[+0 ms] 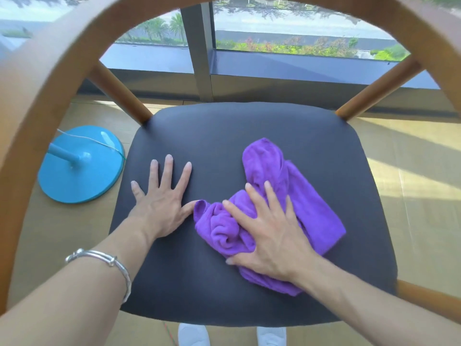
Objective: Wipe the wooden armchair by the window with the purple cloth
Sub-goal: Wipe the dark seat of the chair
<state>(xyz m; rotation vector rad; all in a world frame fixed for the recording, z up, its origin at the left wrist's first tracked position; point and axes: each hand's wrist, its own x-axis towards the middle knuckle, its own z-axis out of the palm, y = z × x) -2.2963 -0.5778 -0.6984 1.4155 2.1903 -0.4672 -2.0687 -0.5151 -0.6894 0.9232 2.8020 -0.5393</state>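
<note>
Now | right hand [269, 236] flat atop purple cloth [299, 191]; left hand [162, 208] flat beside it

I see bare forearms, a silver bangle [96, 255] with small knobs on the wrist behind the left hand [161, 208], and white shoes [193, 336] at the view's bottom edge.

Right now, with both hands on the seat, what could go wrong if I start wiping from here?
1. The purple cloth is bunched under the flat right hand, so strokes may miss parts of the dark seat.
2. The left hand presses flat on the seat; a hard push might shove the chair into the blue stand base and its cord beside it.
</note>
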